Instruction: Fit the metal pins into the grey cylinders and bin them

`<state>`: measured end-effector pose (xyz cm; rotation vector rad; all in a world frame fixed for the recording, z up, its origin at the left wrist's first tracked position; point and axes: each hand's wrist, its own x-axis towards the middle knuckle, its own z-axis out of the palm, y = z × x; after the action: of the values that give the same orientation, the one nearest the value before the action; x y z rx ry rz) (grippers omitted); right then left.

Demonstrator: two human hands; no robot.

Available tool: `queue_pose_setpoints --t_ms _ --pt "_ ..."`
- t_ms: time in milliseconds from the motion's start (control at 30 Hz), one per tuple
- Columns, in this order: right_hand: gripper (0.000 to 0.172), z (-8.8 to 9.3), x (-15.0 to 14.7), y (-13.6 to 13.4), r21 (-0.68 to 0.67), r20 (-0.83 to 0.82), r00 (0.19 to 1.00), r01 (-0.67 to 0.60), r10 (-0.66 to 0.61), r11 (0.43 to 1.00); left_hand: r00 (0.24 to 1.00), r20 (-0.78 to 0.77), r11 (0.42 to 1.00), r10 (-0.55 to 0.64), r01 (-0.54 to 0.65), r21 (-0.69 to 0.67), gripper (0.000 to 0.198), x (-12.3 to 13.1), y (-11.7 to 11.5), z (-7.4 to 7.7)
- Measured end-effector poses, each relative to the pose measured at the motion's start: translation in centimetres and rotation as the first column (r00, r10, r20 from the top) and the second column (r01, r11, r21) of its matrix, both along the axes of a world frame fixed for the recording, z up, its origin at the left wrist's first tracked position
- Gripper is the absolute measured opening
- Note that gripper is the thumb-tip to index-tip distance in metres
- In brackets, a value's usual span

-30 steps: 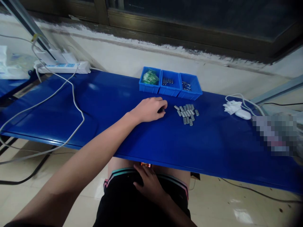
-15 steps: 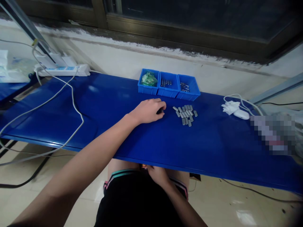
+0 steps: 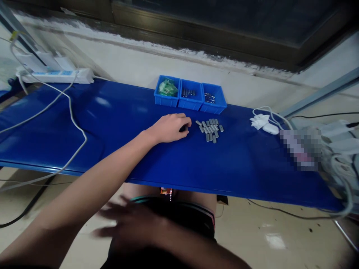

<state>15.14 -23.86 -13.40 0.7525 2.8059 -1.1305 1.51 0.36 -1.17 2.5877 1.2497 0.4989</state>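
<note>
My left hand (image 3: 172, 128) rests on the blue tabletop (image 3: 168, 160) with fingers and thumb curled together. Something dark shows in the gap between them, too shaded to name. To its right, several small grey metal blocks (image 3: 210, 129) lie in a loose cluster, apart from the fingers. Below the table edge, my right hand (image 3: 131, 226) is blurred by motion over my lap, fingers spread and nothing visible in them. A lit screen (image 3: 166, 191), perhaps a phone, shows between my thighs.
Three joined blue bins stand behind: one with a green plastic bag (image 3: 167, 87), one with dark metal pieces (image 3: 188, 92), one with thin shiny parts (image 3: 209, 98). A white cable (image 3: 74, 119) crosses the left side from a power strip (image 3: 56, 76). Crumpled tissue (image 3: 259, 121) lies right.
My right hand has left the lit screen and swung left across my lap, its fingers spreading. The left hand keeps its curled pose on the table. The whole view has shifted slightly.
</note>
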Motion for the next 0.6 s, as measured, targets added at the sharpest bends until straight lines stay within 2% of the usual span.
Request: queue_pose_setpoints --t_ms 67,133,200,267,333,367,433,467,500,533,600 --pt "0.046 0.1 -1.7 -0.8 -0.053 -0.031 0.999 -0.026 0.024 0.998 1.0 0.013 1.0 -0.012 0.012 -0.004 0.021 0.1 0.0 -0.2" --pt "0.047 0.4 -1.8 -1.5 -0.1 -0.051 0.998 -0.038 0.033 0.994 1.0 0.021 1.0 -0.017 0.017 -0.008 0.022 0.1 0.0 -0.3" --pt "0.044 0.6 -0.1 -1.9 -0.202 -0.073 0.997 -0.022 0.008 0.979 1.0 0.023 1.0 -0.012 0.013 -0.018 0.022 0.1 0.0 -0.3" --pt "0.041 0.5 2.7 -1.6 -0.359 -0.074 0.995 0.033 -0.064 0.933 1.0 0.023 1.0 -0.001 0.002 -0.03 0.022 0.1 0.0 -0.2" --pt "0.038 0.0 5.2 -0.6 -0.505 0.0 0.99 0.121 -0.14 0.855 1.0 0.027 0.999 0.006 -0.005 -0.033 0.021 0.0 -0.1 -0.2" --pt "0.036 -0.4 6.0 0.1 -0.504 0.073 0.988 0.157 -0.139 0.849 1.0 0.031 1.0 0.006 -0.005 -0.029 0.021 0.0 -0.1 -0.2" --pt "0.03 -1.2 5.7 1.6 -0.323 0.25 0.96 0.205 -0.125 0.924 0.999 0.037 1.0 0.005 -0.005 -0.024 0.021 -0.1 -0.1 -0.2" --pt "0.027 -1.7 4.5 2.3 -0.158 0.332 0.935 0.183 -0.122 0.97 0.999 0.038 1.0 0.004 -0.003 -0.024 0.021 -0.1 0.0 -0.2" --pt "0.025 -2.1 2.8 2.8 -0.03 0.376 0.916 0.166 -0.143 0.986 0.999 0.037 1.0 0.002 -0.001 -0.025 0.022 -0.1 0.0 -0.2" --pt "0.023 -2.5 0.6 3.1 0.008 0.384 0.914 0.138 -0.13 0.99 0.999 0.034 1.0 0.0 0.0 -0.026 0.022 -0.1 0.0 -0.2" --pt "0.022 -3.0 -4.2 2.9 0.035 0.296 0.954 0.03 -0.039 0.999 0.999 0.032 1.0 0.001 -0.001 -0.024 0.022 -0.1 0.0 -0.2"
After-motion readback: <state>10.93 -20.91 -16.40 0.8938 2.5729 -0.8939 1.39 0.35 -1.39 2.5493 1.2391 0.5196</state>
